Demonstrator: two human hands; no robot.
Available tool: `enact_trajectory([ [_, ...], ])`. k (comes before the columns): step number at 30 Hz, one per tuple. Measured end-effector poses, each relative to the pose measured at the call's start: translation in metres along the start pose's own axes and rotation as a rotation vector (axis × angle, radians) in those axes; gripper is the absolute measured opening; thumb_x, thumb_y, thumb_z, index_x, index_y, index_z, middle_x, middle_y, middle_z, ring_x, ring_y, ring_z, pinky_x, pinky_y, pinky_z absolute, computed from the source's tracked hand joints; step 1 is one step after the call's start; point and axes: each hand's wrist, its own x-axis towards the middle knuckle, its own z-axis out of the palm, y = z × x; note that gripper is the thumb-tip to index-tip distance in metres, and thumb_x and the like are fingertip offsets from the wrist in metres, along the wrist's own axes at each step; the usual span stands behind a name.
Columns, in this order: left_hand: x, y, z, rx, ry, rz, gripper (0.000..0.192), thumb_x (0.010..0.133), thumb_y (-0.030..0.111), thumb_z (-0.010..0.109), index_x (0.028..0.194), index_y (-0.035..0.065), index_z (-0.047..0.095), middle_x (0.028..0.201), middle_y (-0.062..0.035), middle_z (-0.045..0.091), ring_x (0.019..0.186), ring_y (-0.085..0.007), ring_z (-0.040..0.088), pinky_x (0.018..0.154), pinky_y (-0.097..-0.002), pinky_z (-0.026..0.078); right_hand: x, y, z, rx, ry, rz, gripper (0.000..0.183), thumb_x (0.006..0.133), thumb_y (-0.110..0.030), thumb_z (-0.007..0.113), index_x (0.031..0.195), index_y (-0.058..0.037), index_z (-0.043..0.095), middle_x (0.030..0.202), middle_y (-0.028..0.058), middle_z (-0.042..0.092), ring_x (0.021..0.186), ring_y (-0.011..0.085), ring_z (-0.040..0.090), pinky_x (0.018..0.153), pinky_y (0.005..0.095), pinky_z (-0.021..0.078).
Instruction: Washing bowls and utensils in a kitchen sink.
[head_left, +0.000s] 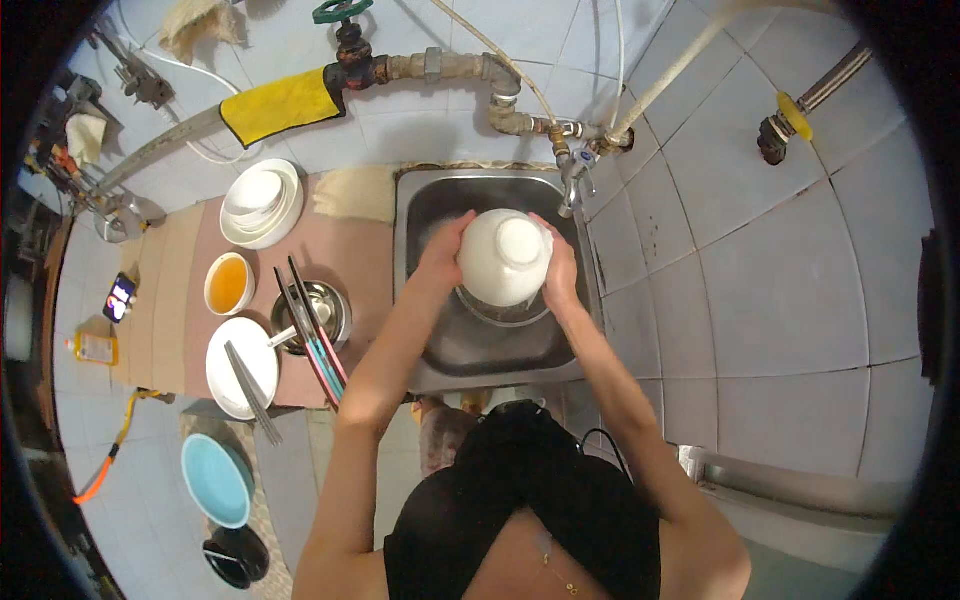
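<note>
Both my hands hold a white bowl (501, 262) tilted, its round foot facing up toward me, over the stainless steel sink (499, 360). My left hand (445, 251) grips its left side and my right hand (559, 268) its right side. A bit of white cloth or foam shows between my right fingers and the bowl. Beneath the bowl, the curved rim of a round vessel (510, 322) shows in the sink; the rest of it is hidden. The metal tap (574, 184) stands at the back right of the sink, just beyond my right hand.
Left of the sink are stacked white bowls (289, 214), a bowl of orange liquid (229, 283), a metal pot (341, 315) with chopsticks (313, 337) across it, a white plate (225, 375) and a folded cloth (356, 193). Farther left are a phone (120, 297) and a yellow bottle (96, 349).
</note>
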Motion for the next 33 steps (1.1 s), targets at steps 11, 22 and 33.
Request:
enact_trajectory([
  [11,0.015,-0.03,0.021,-0.117,0.524,0.378,0.038,0.083,0.031,0.033,0.101,0.0006,0.046,0.101,-0.012,0.05,0.088,-0.0244,0.051,0.08,-0.0347,0.038,-0.036,0.023,0.014,-0.838,0.005,-0.592,0.044,0.083,-0.013,0.034,0.121,0.0035,0.021,0.127,0.0199,0.018,0.119,0.0316,0.016,0.096,0.0358,0.0131],
  [22,0.031,-0.086,0.01,0.99,0.656,0.874,0.048,0.081,0.037,0.035,0.073,-0.0052,0.056,0.066,-0.0238,0.053,0.063,-0.0374,0.052,0.059,-0.0408,0.038,0.022,0.069,-0.014,-0.57,0.249,0.044,0.039,0.083,-0.026,0.03,0.1,0.0041,0.047,0.092,0.0256,0.051,0.091,0.0367,0.048,0.078,0.0365,0.0351],
  [33,0.068,-0.084,-0.045,0.935,0.825,0.721,0.044,0.081,0.034,0.038,0.08,-0.0066,0.055,0.074,-0.024,0.055,0.072,-0.0364,0.053,0.065,-0.0395,0.039,0.005,0.109,-0.046,-0.954,0.066,-0.204,0.026,0.079,-0.022,0.042,0.078,0.0011,0.054,0.072,0.0229,0.052,0.072,0.0359,0.052,0.064,0.0433,0.0368],
])
